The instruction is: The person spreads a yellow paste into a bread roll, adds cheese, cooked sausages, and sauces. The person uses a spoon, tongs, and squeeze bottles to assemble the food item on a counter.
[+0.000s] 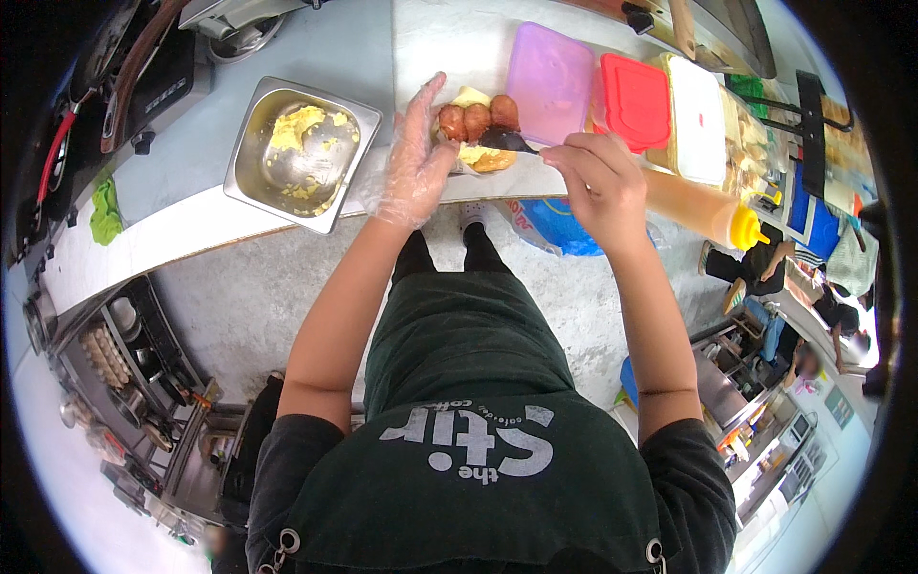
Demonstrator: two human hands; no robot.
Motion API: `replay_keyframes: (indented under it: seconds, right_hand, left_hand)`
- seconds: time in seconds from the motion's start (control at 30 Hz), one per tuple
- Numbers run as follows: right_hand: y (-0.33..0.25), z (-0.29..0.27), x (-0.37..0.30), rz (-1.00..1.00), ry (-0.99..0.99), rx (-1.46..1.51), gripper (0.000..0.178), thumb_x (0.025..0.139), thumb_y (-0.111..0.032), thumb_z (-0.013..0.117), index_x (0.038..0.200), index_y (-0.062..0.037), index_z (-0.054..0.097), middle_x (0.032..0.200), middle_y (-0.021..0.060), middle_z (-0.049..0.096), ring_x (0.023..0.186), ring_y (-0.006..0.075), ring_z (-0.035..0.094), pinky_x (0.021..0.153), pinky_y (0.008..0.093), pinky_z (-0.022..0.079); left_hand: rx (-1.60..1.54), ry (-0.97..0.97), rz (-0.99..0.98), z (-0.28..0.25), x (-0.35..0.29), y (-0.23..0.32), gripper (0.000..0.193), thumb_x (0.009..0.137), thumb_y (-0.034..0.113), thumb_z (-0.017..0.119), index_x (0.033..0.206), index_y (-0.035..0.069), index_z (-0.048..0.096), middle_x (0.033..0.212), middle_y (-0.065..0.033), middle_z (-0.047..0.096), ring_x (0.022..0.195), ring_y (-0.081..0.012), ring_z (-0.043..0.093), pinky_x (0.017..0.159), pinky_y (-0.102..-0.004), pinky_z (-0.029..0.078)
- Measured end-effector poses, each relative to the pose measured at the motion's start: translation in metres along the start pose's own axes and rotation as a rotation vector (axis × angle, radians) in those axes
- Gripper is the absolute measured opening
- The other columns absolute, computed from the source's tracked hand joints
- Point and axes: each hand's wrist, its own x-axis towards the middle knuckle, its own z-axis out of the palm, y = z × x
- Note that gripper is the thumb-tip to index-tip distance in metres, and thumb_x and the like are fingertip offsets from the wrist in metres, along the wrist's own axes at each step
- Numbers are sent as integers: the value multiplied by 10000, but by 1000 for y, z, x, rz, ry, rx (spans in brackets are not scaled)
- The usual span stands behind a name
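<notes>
My left hand [418, 158] wears a clear plastic glove. Its fingers stretch along the left side of a filled bread roll [492, 161], with the thumb close to the near edge; whether it presses on the roll is hard to tell. Brown rounded sausages [476, 119] and yellow filling that looks like egg lie in and behind the roll. Bare, my right hand [604, 182] pinches the handle of a dark spoon [505, 141], whose bowl rests over the filling. A steel pan [335, 206] with scraps of the same yellow food stands left of my gloved hand.
Beyond my right hand are a purple-lidded container [550, 81], a red-lidded one [635, 100], a white-lidded one [698, 120] and a squeeze bottle [693, 206] with a yellow cap. A green cloth [105, 212] lies at far left. Other people are at the right.
</notes>
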Motion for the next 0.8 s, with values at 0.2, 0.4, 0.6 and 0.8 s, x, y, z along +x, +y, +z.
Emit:
replay_keyframes:
  seconds: [0.2,0.4,0.6,0.8]
  right_hand:
    - [0,-13,-9,496,93,328,134,828,-53,762,962,-45,753,843,40,699,706,154,599,637,282,471]
    - [8,-47,-33,1018,315,1000,186,914,-112,709,1068,-8,715,825,-11,621,589,31,400,524,192,298]
    - [-29,-46,-3,928,253,1028,184,923,-99,675,1085,-20,712,895,14,658,646,37,441,566,197,338]
    - [-98,39,50,265,46,360,178,887,-16,645,1030,-58,743,985,135,710,894,245,646,823,332,506]
  left_hand:
    - [-36,23,-33,-1,0,1,764,821,-29,525,1536,99,286,1488,-154,410,1376,-309,410,1209,-468,130]
    - [-36,66,-28,-8,-2,15,763,831,14,547,1541,101,282,1449,-196,451,1377,-326,395,1182,-454,218]
    - [-52,162,115,-22,-11,33,737,821,23,550,1513,55,300,1436,-189,455,1352,-319,414,1152,-455,297]
    - [-27,452,161,-61,-45,62,653,838,171,540,1453,35,370,1384,-188,501,1300,-301,465,1125,-445,329]
